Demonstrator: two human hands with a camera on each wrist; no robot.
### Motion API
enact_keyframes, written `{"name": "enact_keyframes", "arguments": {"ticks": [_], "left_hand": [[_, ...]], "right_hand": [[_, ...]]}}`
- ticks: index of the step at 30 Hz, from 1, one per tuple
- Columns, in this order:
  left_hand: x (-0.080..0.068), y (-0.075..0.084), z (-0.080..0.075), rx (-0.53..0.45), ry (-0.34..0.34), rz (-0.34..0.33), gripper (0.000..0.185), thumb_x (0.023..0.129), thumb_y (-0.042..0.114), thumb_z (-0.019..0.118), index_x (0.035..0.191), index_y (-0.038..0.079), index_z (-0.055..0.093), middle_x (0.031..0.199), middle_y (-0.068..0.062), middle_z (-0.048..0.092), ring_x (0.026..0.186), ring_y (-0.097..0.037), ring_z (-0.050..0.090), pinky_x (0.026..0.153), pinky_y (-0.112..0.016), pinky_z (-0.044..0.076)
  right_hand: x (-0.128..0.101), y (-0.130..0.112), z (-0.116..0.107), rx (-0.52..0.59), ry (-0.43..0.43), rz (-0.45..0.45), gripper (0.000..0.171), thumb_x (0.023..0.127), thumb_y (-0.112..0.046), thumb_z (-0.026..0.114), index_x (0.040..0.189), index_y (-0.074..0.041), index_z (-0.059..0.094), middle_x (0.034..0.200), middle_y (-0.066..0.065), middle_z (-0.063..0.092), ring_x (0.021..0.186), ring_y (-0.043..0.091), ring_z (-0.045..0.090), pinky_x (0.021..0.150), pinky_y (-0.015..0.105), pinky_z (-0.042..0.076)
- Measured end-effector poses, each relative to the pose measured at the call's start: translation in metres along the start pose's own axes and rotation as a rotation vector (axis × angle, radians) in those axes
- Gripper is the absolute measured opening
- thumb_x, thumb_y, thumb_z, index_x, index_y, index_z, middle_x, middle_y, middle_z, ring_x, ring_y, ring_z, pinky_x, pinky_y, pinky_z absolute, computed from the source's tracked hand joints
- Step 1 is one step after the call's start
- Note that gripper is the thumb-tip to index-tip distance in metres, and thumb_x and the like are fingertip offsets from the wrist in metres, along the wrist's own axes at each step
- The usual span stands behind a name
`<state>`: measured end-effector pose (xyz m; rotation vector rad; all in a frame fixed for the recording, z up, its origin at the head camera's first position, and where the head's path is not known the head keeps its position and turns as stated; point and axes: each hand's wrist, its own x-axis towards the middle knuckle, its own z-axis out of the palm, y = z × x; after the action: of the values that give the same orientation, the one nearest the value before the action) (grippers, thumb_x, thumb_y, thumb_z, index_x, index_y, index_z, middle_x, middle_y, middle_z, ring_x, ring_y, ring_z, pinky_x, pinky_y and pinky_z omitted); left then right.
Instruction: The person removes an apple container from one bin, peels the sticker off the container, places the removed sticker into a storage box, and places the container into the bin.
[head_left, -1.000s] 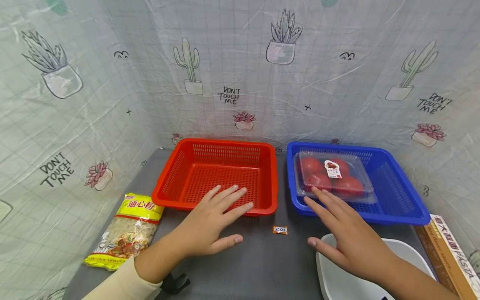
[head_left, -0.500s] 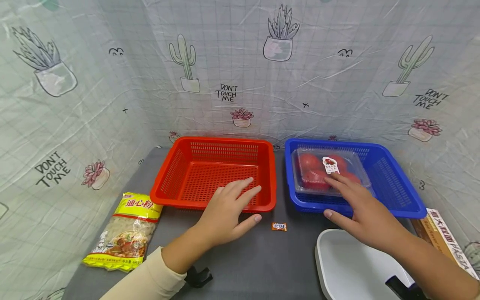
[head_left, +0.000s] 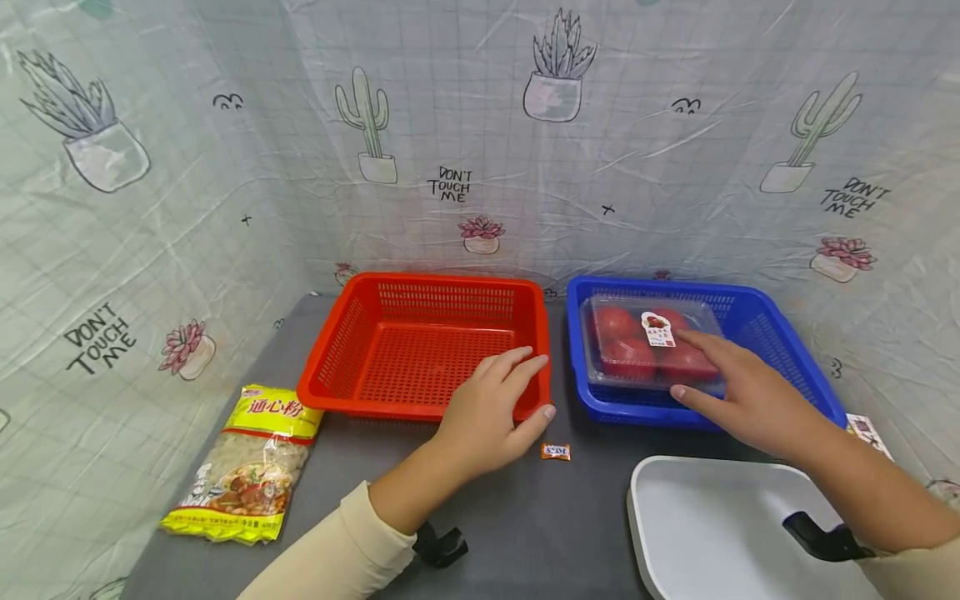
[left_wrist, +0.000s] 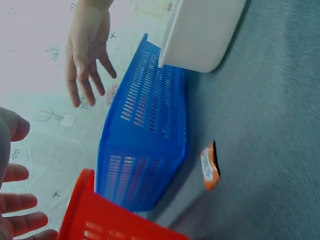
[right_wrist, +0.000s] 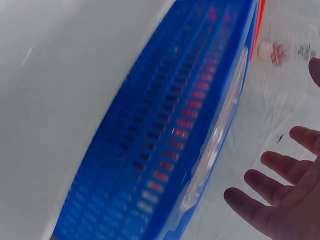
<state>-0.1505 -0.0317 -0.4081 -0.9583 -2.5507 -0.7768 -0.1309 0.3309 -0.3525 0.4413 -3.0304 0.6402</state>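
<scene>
2 plastic baskets, red (head_left: 420, 358) and blue (head_left: 761, 321), stand side by side on the dark grey counter (head_left: 540, 533). Both have rounded corners, smooth rims and walls pierced with rows of narrow slots. Inside the blue basket lies a clear, glossy plastic box (head_left: 651, 371) with 4 round red fruits (head_left: 626, 358) in it, apparently tomatoes; a white label (head_left: 658, 330) on its lid carries a small fruit picture and print too fine to read.

At the left, a soft, shiny yellow bag (head_left: 240, 467) shows pale pasta pieces through a transparent panel, plus a picture of a cooked dish; 通心粉 is printed in red across its top. Between and in front of the baskets lies a small orange wrapped sweet (head_left: 556, 451), its lettering upside down and too tiny to read surely. A smooth white tray (head_left: 705, 517) with rounded corners sits at the front right. Behind everything hangs a creased, grid-patterned sheet (head_left: 555, 192) with potted plants and "DON'T TOUCH ME" printed 3 times.

The right hand (head_left: 750, 396) hangs just above the box's front right part; its grip is wide, fingers spread, holding nothing, and the right wrist view shows a gap between fingers and blue basket. The left hand (head_left: 487, 412) is at the red basket's front right corner, its grip also wide and without a load; whether it touches the rim, I cannot tell.
</scene>
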Motion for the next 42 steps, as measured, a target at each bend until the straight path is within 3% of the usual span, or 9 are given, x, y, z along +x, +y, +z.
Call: {"name": "enact_keyframes", "arguments": {"ticks": [12,18,29,36,42], "left_hand": [[0.021,0.021,0.013,-0.149,-0.007,-0.091,0.06,0.101,0.046,0.062,0.152,0.015,0.06,0.155,-0.008,0.056,0.141,-0.028,0.053,0.106,-0.054,0.053],[0.027,0.033,0.024,-0.217,-0.015,-0.135,0.06,0.101,0.045,0.063,0.153,0.015,0.059,0.158,-0.007,0.052,0.145,-0.027,0.05,0.11,-0.055,0.05],[0.03,0.061,0.051,-0.444,0.018,-0.224,0.061,0.099,0.033,0.068,0.156,0.018,0.054,0.17,-0.006,0.035,0.151,-0.029,0.042,0.115,-0.058,0.044],[0.028,0.074,0.07,-0.554,0.073,-0.27,0.065,0.099,0.027,0.064,0.161,0.018,0.046,0.173,-0.004,0.026,0.157,-0.029,0.033,0.12,-0.061,0.036],[0.032,0.078,0.082,-0.615,0.09,-0.349,0.067,0.101,0.026,0.062,0.164,0.02,0.04,0.177,-0.004,0.013,0.161,-0.027,0.02,0.122,-0.063,0.031]], "right_hand": [[0.01,0.04,-0.015,-0.029,-0.093,0.121,0.09,0.103,-0.046,0.07,0.168,-0.004,0.024,0.162,0.039,0.033,0.143,0.066,0.033,0.103,0.084,0.032],[0.013,0.058,-0.02,-0.005,-0.086,0.105,0.089,0.104,-0.043,0.069,0.167,0.0,0.024,0.161,0.04,0.034,0.139,0.067,0.039,0.102,0.084,0.035],[0.027,0.077,-0.036,0.064,-0.2,0.129,0.077,0.109,-0.038,0.061,0.163,0.006,0.029,0.157,0.041,0.037,0.131,0.066,0.049,0.097,0.079,0.046],[0.036,0.088,-0.042,0.1,-0.228,0.167,0.077,0.111,-0.04,0.056,0.165,0.006,0.025,0.158,0.043,0.034,0.136,0.069,0.041,0.101,0.081,0.041],[0.044,0.1,-0.043,0.134,-0.238,0.185,0.078,0.111,-0.042,0.055,0.164,0.006,0.025,0.158,0.043,0.032,0.137,0.07,0.038,0.103,0.082,0.038]]}}
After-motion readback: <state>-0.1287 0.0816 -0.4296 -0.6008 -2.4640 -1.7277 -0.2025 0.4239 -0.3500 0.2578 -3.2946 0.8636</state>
